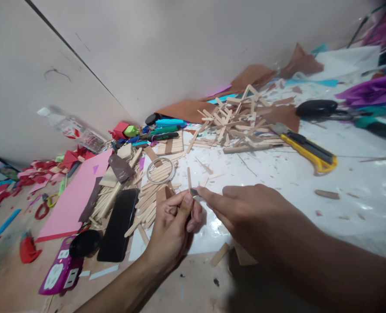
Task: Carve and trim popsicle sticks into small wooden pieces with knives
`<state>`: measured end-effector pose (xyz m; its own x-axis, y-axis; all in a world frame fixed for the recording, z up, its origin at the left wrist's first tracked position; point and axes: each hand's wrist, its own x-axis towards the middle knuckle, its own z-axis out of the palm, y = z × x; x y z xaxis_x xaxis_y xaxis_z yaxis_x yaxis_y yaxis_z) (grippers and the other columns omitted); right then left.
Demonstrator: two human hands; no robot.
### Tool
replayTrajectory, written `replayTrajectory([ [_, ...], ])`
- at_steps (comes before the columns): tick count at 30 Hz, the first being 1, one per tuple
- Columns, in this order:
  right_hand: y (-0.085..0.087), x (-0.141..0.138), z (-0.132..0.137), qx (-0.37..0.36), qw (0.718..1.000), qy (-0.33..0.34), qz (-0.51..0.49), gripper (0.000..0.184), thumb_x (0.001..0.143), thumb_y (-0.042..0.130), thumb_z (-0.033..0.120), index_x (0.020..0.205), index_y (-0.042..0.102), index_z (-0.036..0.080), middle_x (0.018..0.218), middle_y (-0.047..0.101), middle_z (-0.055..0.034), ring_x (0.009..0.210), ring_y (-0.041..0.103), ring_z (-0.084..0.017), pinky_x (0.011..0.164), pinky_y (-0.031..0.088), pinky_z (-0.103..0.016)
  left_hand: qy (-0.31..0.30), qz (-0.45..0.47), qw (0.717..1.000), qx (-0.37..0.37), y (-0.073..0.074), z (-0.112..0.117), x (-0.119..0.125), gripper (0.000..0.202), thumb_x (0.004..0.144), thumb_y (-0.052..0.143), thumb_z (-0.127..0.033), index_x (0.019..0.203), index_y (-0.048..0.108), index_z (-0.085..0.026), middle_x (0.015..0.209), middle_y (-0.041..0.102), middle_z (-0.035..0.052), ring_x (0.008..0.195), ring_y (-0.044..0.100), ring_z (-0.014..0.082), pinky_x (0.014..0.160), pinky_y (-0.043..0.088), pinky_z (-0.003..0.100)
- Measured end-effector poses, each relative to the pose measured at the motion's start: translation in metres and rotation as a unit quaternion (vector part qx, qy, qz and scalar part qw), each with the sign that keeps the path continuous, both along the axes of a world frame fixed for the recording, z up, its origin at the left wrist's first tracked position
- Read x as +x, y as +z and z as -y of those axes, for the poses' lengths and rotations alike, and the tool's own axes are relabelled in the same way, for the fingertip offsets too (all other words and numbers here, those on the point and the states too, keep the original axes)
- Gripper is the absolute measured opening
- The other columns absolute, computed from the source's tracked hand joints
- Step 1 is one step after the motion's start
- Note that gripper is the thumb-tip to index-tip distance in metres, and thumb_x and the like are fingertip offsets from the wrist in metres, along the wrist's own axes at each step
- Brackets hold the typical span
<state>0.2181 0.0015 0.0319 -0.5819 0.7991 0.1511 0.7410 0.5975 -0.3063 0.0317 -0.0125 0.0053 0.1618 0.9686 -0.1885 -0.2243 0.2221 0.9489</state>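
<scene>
My left hand [175, 219] is closed, pinching a thin wooden craft stick [189, 177] that stands nearly upright between thumb and fingers. From the right, my right hand [248, 208] reaches in with its index finger stretched toward the stick. At that fingertip a small dark piece [193, 191] touches or nearly touches the stick; its kind is too small to make out. The rest of the right fingers are curled underneath and partly hidden. Behind my left hand lie many loose craft sticks [147, 204] and a clear ring-shaped tape roll [160, 170].
A tangled pile of craft sticks [227, 124] lies at the back. A yellow box cutter [310, 150] and green-handled pliers [375, 124] are to the right. To the left are a black phone [119, 226], pink paper [72, 195], a purple power strip [61, 269] and a plastic bottle [72, 130].
</scene>
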Motion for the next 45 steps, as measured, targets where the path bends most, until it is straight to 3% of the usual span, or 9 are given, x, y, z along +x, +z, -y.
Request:
replayTrajectory([
  [4, 0.002, -0.001, 0.005, 0.024, 0.999, -0.011, 0.034, 0.055, 0.095, 0.062, 0.023, 0.149, 0.058, 0.024, 0.077, 0.068, -0.0035, 0.059, 0.062, -0.021, 0.056, 0.015, -0.033, -0.005, 0.008, 1.0, 0.008, 0.0, -0.001, -0.001, 0.043, 0.106, 0.054, -0.037, 0.07, 0.057, -0.015, 0.055, 0.037, -0.0039, 0.053, 0.029, 0.0084, 0.054, 0.019, 0.028],
  [10, 0.015, 0.01, -0.023, -0.042, 0.997, 0.056, 0.024, 0.031, 0.099, 0.062, 0.027, 0.128, 0.072, 0.035, 0.079, 0.072, -0.002, 0.067, 0.065, -0.017, 0.055, 0.02, -0.03, -0.033, 0.013, 0.999, -0.004, -0.001, -0.001, -0.008, 0.043, 0.106, 0.054, -0.038, 0.071, 0.058, -0.014, 0.052, 0.036, -0.005, 0.051, 0.027, 0.0075, 0.054, 0.018, 0.027],
  [16, 0.007, 0.003, 0.004, 0.073, 0.994, 0.017, 0.078, 0.053, 0.098, 0.06, 0.026, 0.15, 0.057, 0.018, 0.078, 0.07, -0.0063, 0.056, 0.062, -0.019, 0.054, 0.01, -0.034, -0.03, 0.025, 0.999, -0.003, -0.001, -0.003, -0.005, 0.043, 0.107, 0.053, -0.037, 0.07, 0.056, -0.014, 0.054, 0.037, -0.0045, 0.052, 0.028, 0.0076, 0.054, 0.019, 0.027],
  [23, 0.008, 0.006, -0.013, -0.027, 0.998, 0.047, 0.041, 0.044, 0.095, 0.064, 0.024, 0.138, 0.066, 0.033, 0.08, 0.072, -0.0019, 0.065, 0.066, -0.019, 0.054, 0.019, -0.031, -0.041, 0.021, 0.999, -0.008, -0.001, -0.003, -0.007, 0.043, 0.107, 0.053, -0.038, 0.072, 0.058, -0.013, 0.052, 0.035, -0.0056, 0.05, 0.027, 0.0064, 0.052, 0.016, 0.026],
  [27, -0.005, 0.002, -0.003, 0.039, 0.999, 0.004, 0.008, 0.053, 0.093, 0.066, 0.023, 0.145, 0.061, 0.024, 0.078, 0.07, -0.0034, 0.063, 0.064, -0.022, 0.057, 0.018, -0.034, -0.035, 0.023, 0.999, -0.006, -0.001, -0.002, -0.008, 0.042, 0.107, 0.053, -0.037, 0.072, 0.057, -0.013, 0.053, 0.036, -0.0052, 0.051, 0.028, 0.0065, 0.053, 0.019, 0.026],
  [31, -0.013, -0.001, 0.003, 0.044, 0.999, -0.008, -0.017, 0.056, 0.092, 0.067, 0.023, 0.148, 0.058, 0.024, 0.08, 0.07, -0.003, 0.065, 0.064, -0.02, 0.058, 0.021, -0.034, -0.039, 0.024, 0.999, -0.012, -0.001, -0.003, -0.009, 0.042, 0.107, 0.053, -0.037, 0.072, 0.057, -0.013, 0.054, 0.036, -0.0054, 0.051, 0.028, 0.0064, 0.053, 0.019, 0.025],
  [36, 0.004, 0.014, -0.027, -0.013, 0.999, 0.041, 0.001, 0.03, 0.098, 0.062, 0.029, 0.126, 0.072, 0.035, 0.077, 0.071, -0.0014, 0.064, 0.062, -0.017, 0.055, 0.021, -0.031, -0.047, 0.032, 0.998, -0.005, 0.003, -0.01, -0.009, 0.043, 0.104, 0.058, -0.037, 0.07, 0.058, -0.012, 0.053, 0.039, -0.005, 0.049, 0.029, 0.005, 0.049, 0.019, 0.022],
  [41, 0.018, 0.024, -0.041, 0.05, 0.996, 0.057, 0.04, 0.038, 0.091, 0.072, 0.035, 0.128, 0.07, 0.045, 0.07, 0.064, 0.0009, 0.059, 0.056, -0.016, 0.052, 0.014, -0.031, -0.045, 0.033, 0.998, 0.008, 0.007, -0.01, -0.006, 0.043, 0.102, 0.063, -0.035, 0.068, 0.062, -0.01, 0.055, 0.047, -0.0027, 0.046, 0.03, 0.0026, 0.047, 0.021, 0.018],
  [45, 0.023, 0.017, -0.034, 0.021, 0.994, 0.027, 0.102, 0.036, 0.095, 0.066, 0.033, 0.129, 0.07, 0.044, 0.072, 0.065, -0.0012, 0.058, 0.057, -0.018, 0.05, 0.014, -0.032, -0.027, 0.039, 0.999, -0.002, 0.006, -0.009, -0.002, 0.035, 0.1, 0.067, -0.035, 0.075, 0.066, -0.01, 0.054, 0.049, -0.0031, 0.045, 0.031, 0.0028, 0.045, 0.022, 0.017],
])
